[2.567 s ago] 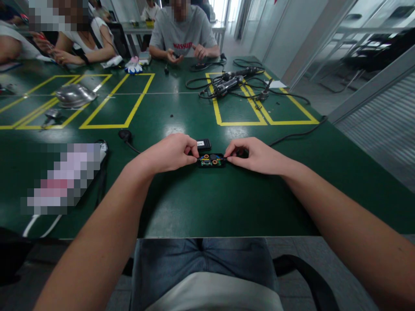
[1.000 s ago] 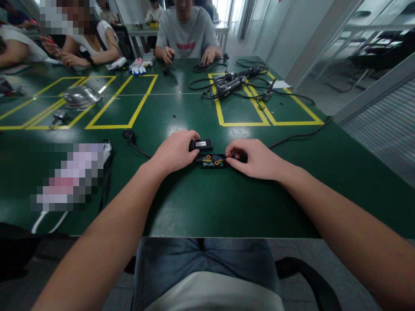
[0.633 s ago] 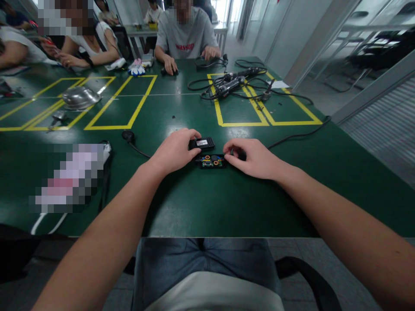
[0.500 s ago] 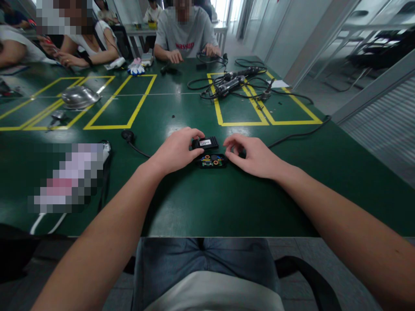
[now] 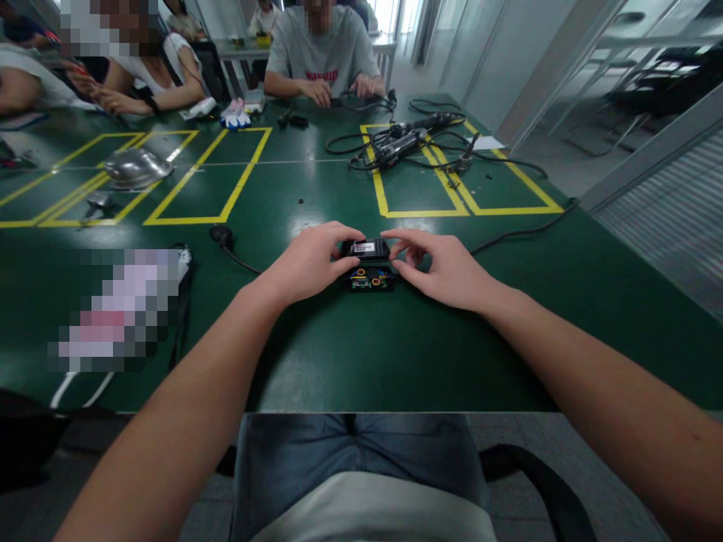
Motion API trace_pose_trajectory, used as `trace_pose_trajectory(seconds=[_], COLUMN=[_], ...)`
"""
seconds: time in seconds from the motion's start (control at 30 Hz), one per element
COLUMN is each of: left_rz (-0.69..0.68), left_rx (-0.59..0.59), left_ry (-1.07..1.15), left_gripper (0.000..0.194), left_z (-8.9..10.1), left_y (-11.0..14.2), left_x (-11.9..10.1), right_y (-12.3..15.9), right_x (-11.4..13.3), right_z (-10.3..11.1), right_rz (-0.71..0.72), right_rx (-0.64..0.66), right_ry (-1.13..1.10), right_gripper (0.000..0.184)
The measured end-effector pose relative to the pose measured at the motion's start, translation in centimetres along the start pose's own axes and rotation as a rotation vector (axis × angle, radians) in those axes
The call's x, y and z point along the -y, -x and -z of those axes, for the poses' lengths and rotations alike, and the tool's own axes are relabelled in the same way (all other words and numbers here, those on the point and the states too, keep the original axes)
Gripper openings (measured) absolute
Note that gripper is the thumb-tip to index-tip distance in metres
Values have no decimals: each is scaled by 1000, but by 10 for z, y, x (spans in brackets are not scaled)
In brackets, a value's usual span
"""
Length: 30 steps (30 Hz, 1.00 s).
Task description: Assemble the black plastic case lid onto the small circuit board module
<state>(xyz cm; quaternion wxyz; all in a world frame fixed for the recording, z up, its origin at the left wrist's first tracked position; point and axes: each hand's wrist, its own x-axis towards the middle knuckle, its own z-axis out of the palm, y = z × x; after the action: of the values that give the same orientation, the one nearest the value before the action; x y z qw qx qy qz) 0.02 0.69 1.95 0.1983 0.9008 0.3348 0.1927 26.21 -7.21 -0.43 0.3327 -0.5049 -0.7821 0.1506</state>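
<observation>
My left hand (image 5: 310, 262) grips the left end of a black plastic adapter cover (image 5: 367, 249), thumb at the near side and fingers at the far side. A white label shows on the cover's top. At the cover's right end, my right hand (image 5: 440, 263) has its index finger and thumb closed around the corners. Just in front of the cover, on the green table, lies the open lower half of the adapter (image 5: 370, 281), with a circuit board and copper-coloured coils showing. A black cable with a plug (image 5: 221, 236) runs behind my left wrist.
A power tool with tangled cables (image 5: 401, 147) lies across yellow-taped rectangles at the far right. At the left are a metal bowl-shaped part (image 5: 137, 168) and a blurred-out object (image 5: 121, 309). A person in a grey shirt (image 5: 324, 53) sits opposite; others sit at the far left.
The cover has shifted slightly right and is more level over the lower half's far edge. My right fingers have moved onto its right end. The person opposite has moved a hand.
</observation>
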Motion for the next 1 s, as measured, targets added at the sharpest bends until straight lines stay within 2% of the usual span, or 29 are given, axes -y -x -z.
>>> trace_pose_trajectory(seconds=[0.57, 1.0], left_rz=[-13, -12], left_rx=[24, 50], left_ry=[-58, -84], left_gripper=[35, 35], left_z=[0, 6], left_y=[0, 2], left_x=[1, -7], right_y=[1, 1], right_x=[5, 6], right_z=[1, 4], right_rz=[-13, 44], right_rx=[22, 9], right_ry=[54, 52], right_gripper=[43, 47])
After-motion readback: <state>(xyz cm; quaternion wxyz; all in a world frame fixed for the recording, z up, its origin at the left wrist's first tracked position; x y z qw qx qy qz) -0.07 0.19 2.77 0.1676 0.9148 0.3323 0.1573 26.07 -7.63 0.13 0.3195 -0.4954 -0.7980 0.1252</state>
